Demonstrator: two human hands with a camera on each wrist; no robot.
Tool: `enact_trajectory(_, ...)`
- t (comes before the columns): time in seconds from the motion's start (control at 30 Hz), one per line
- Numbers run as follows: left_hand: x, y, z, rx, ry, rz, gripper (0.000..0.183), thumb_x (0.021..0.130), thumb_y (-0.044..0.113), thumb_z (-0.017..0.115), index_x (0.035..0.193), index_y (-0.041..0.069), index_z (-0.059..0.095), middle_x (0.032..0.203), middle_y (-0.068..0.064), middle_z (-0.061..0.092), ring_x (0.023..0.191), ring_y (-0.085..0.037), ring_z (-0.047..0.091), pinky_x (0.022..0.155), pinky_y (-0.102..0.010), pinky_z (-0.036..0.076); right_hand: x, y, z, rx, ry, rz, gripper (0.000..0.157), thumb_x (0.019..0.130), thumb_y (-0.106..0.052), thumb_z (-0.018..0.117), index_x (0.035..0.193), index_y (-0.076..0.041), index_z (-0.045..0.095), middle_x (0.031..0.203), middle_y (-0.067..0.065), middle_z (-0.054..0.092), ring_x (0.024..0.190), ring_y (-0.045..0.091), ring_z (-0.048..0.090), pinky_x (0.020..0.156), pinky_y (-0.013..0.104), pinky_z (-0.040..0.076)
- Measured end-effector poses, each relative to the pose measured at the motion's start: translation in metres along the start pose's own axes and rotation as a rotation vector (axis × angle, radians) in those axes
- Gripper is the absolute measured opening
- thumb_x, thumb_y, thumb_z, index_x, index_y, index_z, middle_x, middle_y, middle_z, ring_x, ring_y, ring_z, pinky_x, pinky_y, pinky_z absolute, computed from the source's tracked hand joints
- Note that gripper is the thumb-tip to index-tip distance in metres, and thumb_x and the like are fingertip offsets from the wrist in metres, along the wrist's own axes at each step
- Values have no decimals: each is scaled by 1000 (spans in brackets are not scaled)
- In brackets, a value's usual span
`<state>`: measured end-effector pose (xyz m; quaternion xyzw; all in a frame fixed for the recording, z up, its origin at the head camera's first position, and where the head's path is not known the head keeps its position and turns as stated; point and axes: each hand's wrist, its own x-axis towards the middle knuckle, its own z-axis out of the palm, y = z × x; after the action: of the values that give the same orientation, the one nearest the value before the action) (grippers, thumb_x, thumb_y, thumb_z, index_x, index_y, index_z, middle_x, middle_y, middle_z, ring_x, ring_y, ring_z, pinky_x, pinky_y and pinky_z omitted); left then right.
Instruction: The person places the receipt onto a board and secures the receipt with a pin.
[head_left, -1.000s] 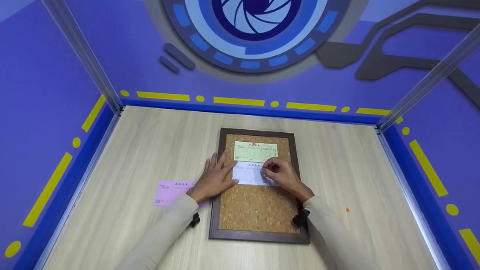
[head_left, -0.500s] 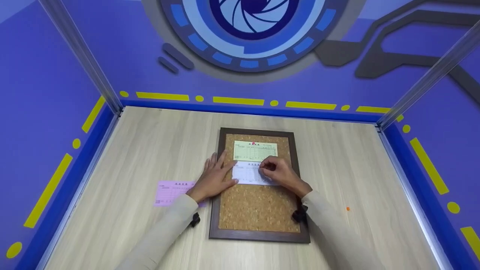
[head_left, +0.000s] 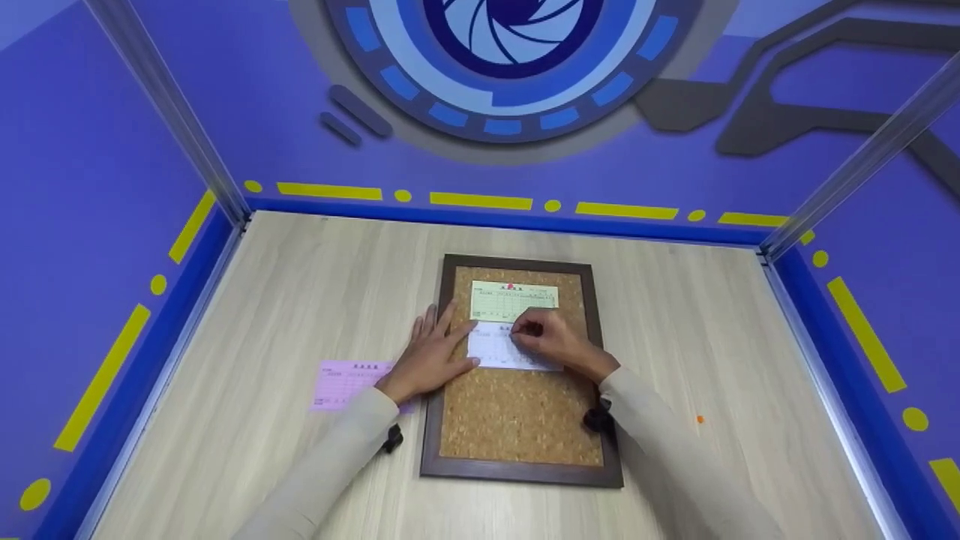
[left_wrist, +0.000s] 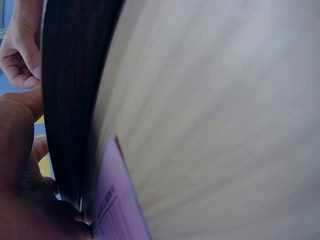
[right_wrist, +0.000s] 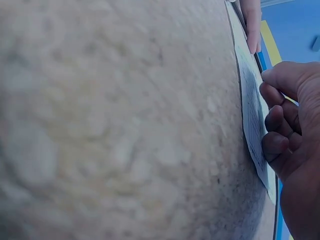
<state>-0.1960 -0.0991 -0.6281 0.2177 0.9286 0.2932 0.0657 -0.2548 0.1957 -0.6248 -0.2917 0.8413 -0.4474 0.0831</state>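
A framed cork board point(head_left: 521, 420) lies on the table. A green printed slip point(head_left: 495, 300) is fixed near its top with a red push pin point(head_left: 511, 286). Just below lies a white printed slip point(head_left: 491, 349). My left hand point(head_left: 427, 364) rests flat across the board's left frame, fingers spread, with index finger and thumb at the white slip's left edge. Over the slip's upper middle, my right hand point(head_left: 551, 337) has thumb and index finger pinched together, the other fingers curled. Whatever small thing sits between those fingertips is hidden, also in the right wrist view.
A pink printed slip point(head_left: 345, 386) lies on the table left of the board, partly under the left forearm. A small orange thing point(head_left: 700, 419), perhaps a pin, lies to the right. Blue panel walls point(head_left: 480, 169) enclose the back and sides.
My right hand has slid a little left across the white slip, its fingertips still pinched together. The left hand, the board and the slips keep their places.
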Motion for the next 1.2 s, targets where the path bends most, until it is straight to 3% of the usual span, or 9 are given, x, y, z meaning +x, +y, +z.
enact_trajectory(0.27, 0, 2, 0, -15, 10, 36, 70, 107, 50, 67, 167, 16, 50, 182, -24, 13, 163, -63, 6, 128, -76, 9, 3, 3, -5, -4, -11, 4, 4, 100, -8, 79, 103, -7, 83, 100, 2, 77, 90, 14, 67, 79, 27, 54)
enact_trajectory(0.53, 2, 2, 1, -6, -4, 21, 73, 108, 52, 65, 169, 19, 46, 184, -18, 7, 164, -61, 2, 130, -74, 5, 7, 4, -10, 72, -12, 105, 5, 101, -12, 81, 103, -11, 85, 101, 2, 79, 91, 16, 69, 79, 25, 55)
enact_trajectory(0.8, 0, 1, 0, -6, -9, -2, 73, 107, 54, 65, 170, 21, 46, 185, -17, 6, 165, -59, 0, 131, -72, 4, 15, 8, -11, 176, -18, 161, 7, 100, -8, 81, 105, -4, 84, 99, 6, 79, 87, 15, 65, 75, 23, 53)
enact_trajectory(1.2, 1, 0, 2, 5, -14, -16, 73, 107, 56, 64, 170, 22, 46, 185, -17, 7, 165, -57, 1, 131, -72, 5, 18, 6, -10, 128, -43, 153, 7, 101, -11, 81, 104, -5, 85, 100, 8, 81, 89, 15, 66, 80, 24, 52)
